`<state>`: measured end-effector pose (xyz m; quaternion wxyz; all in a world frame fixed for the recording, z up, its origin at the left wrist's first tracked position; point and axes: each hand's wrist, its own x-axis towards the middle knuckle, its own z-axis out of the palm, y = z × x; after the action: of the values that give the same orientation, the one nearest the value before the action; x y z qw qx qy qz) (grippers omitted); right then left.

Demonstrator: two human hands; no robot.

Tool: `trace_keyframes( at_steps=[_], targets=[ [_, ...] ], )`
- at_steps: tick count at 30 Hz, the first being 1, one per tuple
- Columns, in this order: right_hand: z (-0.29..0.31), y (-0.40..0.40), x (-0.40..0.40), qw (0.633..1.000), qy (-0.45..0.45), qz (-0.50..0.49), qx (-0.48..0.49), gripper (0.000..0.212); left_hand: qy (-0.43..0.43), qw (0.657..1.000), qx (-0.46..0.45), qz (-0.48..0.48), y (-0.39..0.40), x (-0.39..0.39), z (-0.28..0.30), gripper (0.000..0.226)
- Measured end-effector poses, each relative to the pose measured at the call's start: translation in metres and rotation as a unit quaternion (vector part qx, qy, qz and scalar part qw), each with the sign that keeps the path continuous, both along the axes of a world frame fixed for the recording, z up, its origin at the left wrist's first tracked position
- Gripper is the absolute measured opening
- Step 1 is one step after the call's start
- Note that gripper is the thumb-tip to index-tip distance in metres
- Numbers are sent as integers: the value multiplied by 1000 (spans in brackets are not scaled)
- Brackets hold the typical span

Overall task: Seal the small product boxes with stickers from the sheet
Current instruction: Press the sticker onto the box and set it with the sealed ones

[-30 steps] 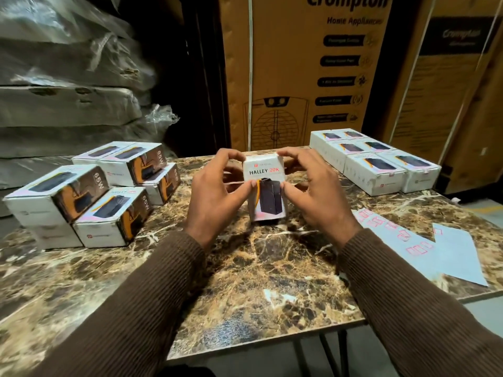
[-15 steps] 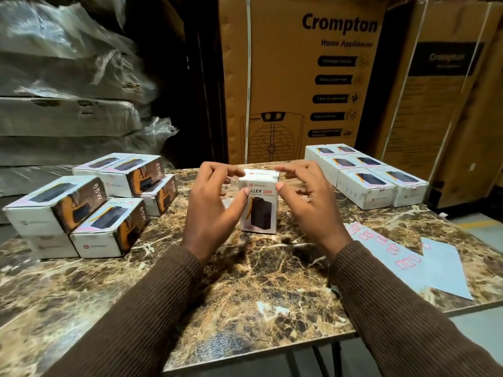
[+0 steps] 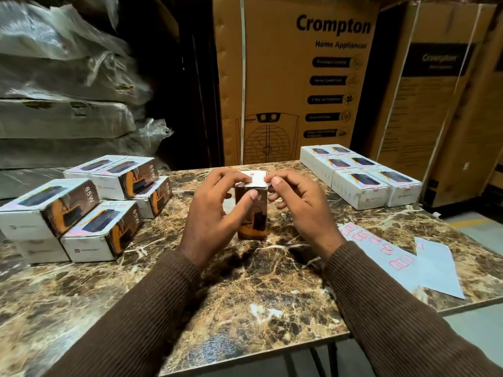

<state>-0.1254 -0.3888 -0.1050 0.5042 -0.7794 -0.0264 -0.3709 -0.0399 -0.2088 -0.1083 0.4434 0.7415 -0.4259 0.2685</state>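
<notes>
A small product box (image 3: 253, 221) stands upright on the marble table (image 3: 245, 295), its brown pictured side facing me and its white top flap at the far end. My left hand (image 3: 215, 213) grips the box from the left, thumb on the front face and fingers over the top. My right hand (image 3: 296, 205) holds the top right edge, thumb and fingertips pinching the white flap. The pale blue sticker sheet (image 3: 402, 257) with red stickers lies flat at the right, apart from both hands.
Several white and brown boxes (image 3: 89, 208) are piled at the left. A neat block of white boxes (image 3: 359, 172) sits at the back right. Large cardboard cartons (image 3: 294, 77) stand behind the table, and plastic-wrapped bundles (image 3: 62, 91) fill the left.
The box has been turned so its brown side faces me instead of the white front. Both hands have shifted up to its top edge.
</notes>
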Motion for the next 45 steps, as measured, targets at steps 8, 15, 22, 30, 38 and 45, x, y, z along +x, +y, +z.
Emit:
trace_keyframes(
  at_steps=[8,15,22,30,38,45],
  targets=[
    [1,-4,2,999,-11,-41,-3,24,8,1000,2,-10,-1,-3,1,39],
    [-3,-2,3,1000,12,-11,-25,29,6,1000,9,-8,1,1,1,37],
    [-3,-1,1,986,-18,-80,-143,19,6,999,3,32,6,9,-1,19],
    [-2,0,0,981,-20,-95,-171,19,-4,999,-1,35,7,6,2,17],
    [4,1,-7,982,-44,-95,-159,19,-51,998,0,46,6,-3,4,20],
    [40,-25,-58,996,-61,-62,-20,16,-205,971,113,-52,-12,-41,2,20]
  ],
)
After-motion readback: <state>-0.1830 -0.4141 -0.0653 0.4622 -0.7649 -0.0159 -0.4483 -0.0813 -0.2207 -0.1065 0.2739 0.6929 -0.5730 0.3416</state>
